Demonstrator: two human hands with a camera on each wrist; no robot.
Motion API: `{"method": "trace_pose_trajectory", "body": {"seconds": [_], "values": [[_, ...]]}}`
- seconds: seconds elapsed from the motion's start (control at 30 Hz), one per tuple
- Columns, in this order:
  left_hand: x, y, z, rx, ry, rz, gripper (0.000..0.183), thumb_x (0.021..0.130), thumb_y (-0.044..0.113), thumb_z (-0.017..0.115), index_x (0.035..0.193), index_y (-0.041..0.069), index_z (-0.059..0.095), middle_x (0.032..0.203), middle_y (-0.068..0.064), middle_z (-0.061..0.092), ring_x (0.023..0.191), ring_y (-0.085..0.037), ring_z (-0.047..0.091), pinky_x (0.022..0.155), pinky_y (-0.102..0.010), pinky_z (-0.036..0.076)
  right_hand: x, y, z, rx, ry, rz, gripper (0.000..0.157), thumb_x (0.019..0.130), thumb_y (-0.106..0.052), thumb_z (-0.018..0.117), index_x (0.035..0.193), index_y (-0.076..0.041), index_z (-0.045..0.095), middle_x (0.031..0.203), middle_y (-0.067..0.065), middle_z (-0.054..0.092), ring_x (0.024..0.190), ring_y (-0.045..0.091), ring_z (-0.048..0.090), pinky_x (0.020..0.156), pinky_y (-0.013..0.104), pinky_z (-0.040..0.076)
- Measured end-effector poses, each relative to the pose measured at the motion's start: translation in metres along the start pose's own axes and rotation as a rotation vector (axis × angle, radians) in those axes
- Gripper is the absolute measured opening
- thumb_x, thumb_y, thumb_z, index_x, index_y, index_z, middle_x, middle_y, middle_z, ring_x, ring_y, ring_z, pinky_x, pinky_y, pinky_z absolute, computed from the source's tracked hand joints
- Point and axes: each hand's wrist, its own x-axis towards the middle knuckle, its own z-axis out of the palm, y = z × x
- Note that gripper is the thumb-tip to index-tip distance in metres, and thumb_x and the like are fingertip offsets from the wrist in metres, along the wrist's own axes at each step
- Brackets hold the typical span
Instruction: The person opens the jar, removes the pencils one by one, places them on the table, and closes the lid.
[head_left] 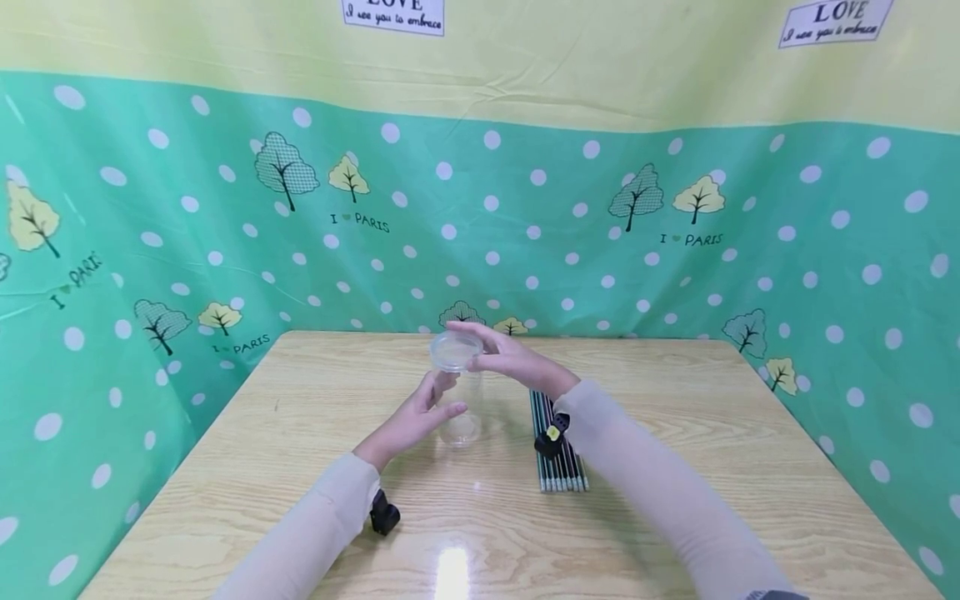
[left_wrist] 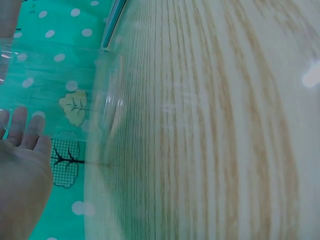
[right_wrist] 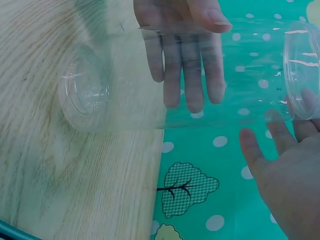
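Observation:
A tall clear plastic jar [head_left: 461,429] stands upright on the wooden table. My left hand [head_left: 412,421] is round its side; the right wrist view shows that hand's fingers [right_wrist: 192,75] behind the clear wall and its thumb in front. On top of the jar is a clear round lid [head_left: 454,353]. My right hand [head_left: 510,354] grips the lid's rim, thumb at the near side and fingers over the far side. The left wrist view shows only part of the jar [left_wrist: 65,90], lying sideways in the picture, with my left palm beside it.
Several dark pencils [head_left: 562,471] with pale eraser ends lie side by side, right of the jar, partly under my right forearm. The wooden table [head_left: 337,375] ends at a green dotted curtain [head_left: 487,208]. Black wrist cameras [head_left: 384,513] hang from both sleeves.

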Motion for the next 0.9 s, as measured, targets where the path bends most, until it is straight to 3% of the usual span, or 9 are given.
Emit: {"method": "trace_pose_trajectory", "body": {"seconds": [0.4,0.67,0.9], "values": [[0.001,-0.002,0.001,0.006,0.016,0.007,0.074,0.1,0.034,0.063,0.158,0.027,0.017,0.161,-0.013,0.026,0.149,-0.032,0.022,0.117,-0.061,0.016,-0.003,-0.002,0.006,-0.072,0.108,0.031,0.067,0.095,-0.027,0.068,0.155,-0.023,0.037,0.145,0.004,0.048,0.126,0.023,0.053,0.104,0.042,0.046],[0.001,-0.002,0.001,0.016,0.005,0.011,0.075,0.102,0.033,0.061,0.159,0.028,0.013,0.162,-0.014,0.024,0.149,-0.034,0.021,0.116,-0.063,0.015,-0.004,-0.003,0.022,-0.133,0.304,0.073,0.07,0.088,-0.034,0.079,0.148,-0.019,0.045,0.139,0.004,0.051,0.124,0.027,0.054,0.096,0.042,0.052],[-0.001,-0.001,0.0,0.023,0.01,-0.016,0.07,0.101,0.038,0.062,0.156,0.03,0.02,0.16,-0.014,0.026,0.149,-0.031,0.021,0.118,-0.06,0.016,-0.003,-0.006,0.036,-0.218,0.456,0.026,0.068,0.084,-0.033,0.084,0.139,-0.011,0.051,0.134,0.002,0.053,0.118,0.019,0.054,0.101,0.039,0.048]]}}
